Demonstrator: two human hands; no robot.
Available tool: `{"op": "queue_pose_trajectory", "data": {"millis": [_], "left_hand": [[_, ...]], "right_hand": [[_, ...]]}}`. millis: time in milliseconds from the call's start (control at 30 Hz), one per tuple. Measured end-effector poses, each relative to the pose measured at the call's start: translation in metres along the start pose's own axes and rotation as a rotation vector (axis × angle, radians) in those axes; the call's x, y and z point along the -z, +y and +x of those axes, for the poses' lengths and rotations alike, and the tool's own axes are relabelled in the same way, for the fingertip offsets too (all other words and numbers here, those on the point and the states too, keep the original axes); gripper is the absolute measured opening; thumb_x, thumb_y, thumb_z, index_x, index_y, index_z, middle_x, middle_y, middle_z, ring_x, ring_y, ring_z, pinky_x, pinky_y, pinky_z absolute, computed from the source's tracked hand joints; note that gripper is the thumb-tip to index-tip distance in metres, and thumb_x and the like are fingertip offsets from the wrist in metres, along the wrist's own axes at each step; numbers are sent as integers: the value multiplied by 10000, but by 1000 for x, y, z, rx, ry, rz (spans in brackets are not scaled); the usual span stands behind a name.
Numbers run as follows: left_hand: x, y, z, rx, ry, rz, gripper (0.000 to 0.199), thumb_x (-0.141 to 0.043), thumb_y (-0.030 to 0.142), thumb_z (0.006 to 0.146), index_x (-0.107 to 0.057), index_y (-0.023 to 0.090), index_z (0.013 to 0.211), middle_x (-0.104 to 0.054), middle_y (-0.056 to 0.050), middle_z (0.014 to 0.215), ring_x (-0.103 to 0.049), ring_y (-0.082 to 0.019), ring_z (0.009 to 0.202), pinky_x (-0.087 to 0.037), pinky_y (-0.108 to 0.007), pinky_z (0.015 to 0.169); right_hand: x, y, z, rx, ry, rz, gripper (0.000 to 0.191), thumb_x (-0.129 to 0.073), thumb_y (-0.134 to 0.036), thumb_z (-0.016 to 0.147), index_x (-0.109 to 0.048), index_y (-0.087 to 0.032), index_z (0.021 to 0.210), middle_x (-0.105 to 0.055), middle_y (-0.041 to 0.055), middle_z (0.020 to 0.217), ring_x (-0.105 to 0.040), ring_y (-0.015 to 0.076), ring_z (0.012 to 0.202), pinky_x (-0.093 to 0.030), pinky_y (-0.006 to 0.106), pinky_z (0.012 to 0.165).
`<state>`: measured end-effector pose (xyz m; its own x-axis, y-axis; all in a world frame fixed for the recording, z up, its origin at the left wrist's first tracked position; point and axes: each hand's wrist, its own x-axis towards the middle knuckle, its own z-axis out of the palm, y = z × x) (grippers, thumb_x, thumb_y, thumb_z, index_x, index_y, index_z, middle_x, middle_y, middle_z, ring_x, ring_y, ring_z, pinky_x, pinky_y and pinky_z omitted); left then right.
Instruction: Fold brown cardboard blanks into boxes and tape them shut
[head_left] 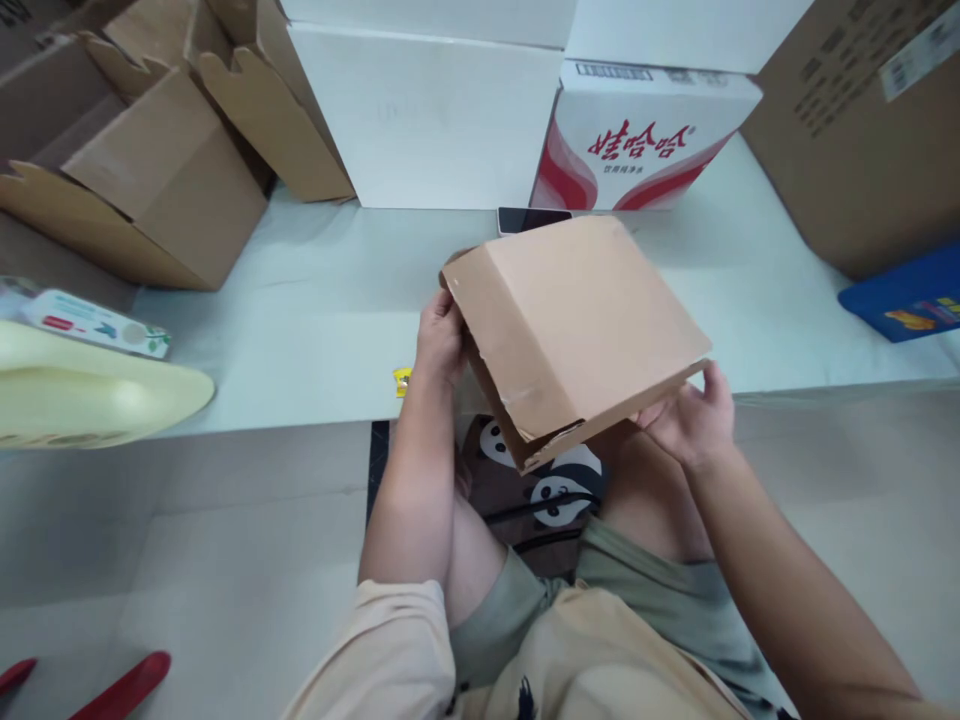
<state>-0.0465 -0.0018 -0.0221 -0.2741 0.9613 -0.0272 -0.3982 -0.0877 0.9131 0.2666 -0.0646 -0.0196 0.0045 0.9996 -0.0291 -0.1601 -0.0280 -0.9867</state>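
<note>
A flat brown cardboard box is held tilted over the table's front edge, between both hands. Its flap along the left side stands slightly away from the body, leaving a dark gap. My left hand grips the box at its left edge, with the fingers partly hidden behind it. At the lower right corner my right hand supports the box, fingers curled under it. Just left of my left wrist a small yellow packet lies on the table. Behind the box a dark-screened phone is partly covered.
The table has a pale green cover. Open cardboard boxes stand at left, near a toothpaste box and a pale yellow object. White cartons line the back. A large brown carton and blue package are at right.
</note>
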Motion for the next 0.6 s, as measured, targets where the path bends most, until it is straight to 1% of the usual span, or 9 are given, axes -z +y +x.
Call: {"op": "queue_pose_trajectory", "data": {"millis": [100,167,200,267,333,400,500,567,600], "left_hand": [[-2,-4,0,-100,-9,65,196,-745,388,785,-730,229,898,-771,-24,940,-716,-188,928,-600,-314,832],[-3,-7,0,-177,37,116,186,-718,369,805,-738,237,935,-771,-27,990,-700,-188,968,-584,-311,867],[-3,-7,1,-211,72,131,199,-696,371,822,-738,241,967,-768,-29,1006,-694,-187,977,-577,-312,878],[-1,-7,2,-275,116,149,229,-654,374,853,-733,250,1028,-758,-29,1042,-681,-186,1009,-560,-322,924],[1,-7,3,-343,76,193,232,-642,362,856,-742,262,1040,-736,-29,1096,-658,-192,1092,-521,-341,1013],[3,-7,3,-381,-32,243,208,-624,329,842,-771,265,974,-697,-33,1179,-622,-209,1189,-471,-361,1090],[8,-11,4,-328,-206,250,261,-543,283,790,-797,242,834,-649,-52,1243,-596,-240,1234,-439,-384,1128],[10,-12,5,-286,-201,249,287,-506,280,753,-787,226,773,-650,-67,1218,-586,-254,1232,-428,-394,1134],[11,-12,6,-274,-152,254,286,-499,286,747,-778,223,764,-656,-73,1190,-580,-259,1232,-424,-395,1132]], "right_hand": [[-1,6,-4,-71,16,97,621,-390,-775,858,-641,-255,1087,-722,68,943,-704,266,882,-600,445,652],[0,10,-5,-78,45,151,673,-360,-823,834,-629,-262,1089,-719,73,943,-705,274,905,-607,490,728],[1,11,-6,-113,47,198,721,-352,-865,803,-623,-261,1089,-718,74,935,-706,276,893,-608,511,753],[1,12,-11,-221,33,313,798,-410,-929,712,-611,-264,1103,-722,66,930,-709,274,879,-610,535,785],[-2,14,-16,-306,37,398,794,-551,-920,629,-610,-276,1091,-734,49,932,-715,268,880,-617,534,798],[-7,16,-19,-342,89,406,698,-708,-798,612,-623,-275,1067,-752,34,952,-723,253,884,-631,491,801],[-15,20,-19,-424,237,351,473,-822,-483,665,-656,-239,1035,-776,30,977,-739,214,861,-650,372,788],[-17,23,-19,-507,292,333,375,-801,-357,696,-669,-216,1018,-785,41,956,-748,212,826,-657,349,771],[-17,23,-19,-536,302,329,342,-784,-337,710,-671,-207,1005,-787,48,935,-750,220,799,-662,362,760]]}}
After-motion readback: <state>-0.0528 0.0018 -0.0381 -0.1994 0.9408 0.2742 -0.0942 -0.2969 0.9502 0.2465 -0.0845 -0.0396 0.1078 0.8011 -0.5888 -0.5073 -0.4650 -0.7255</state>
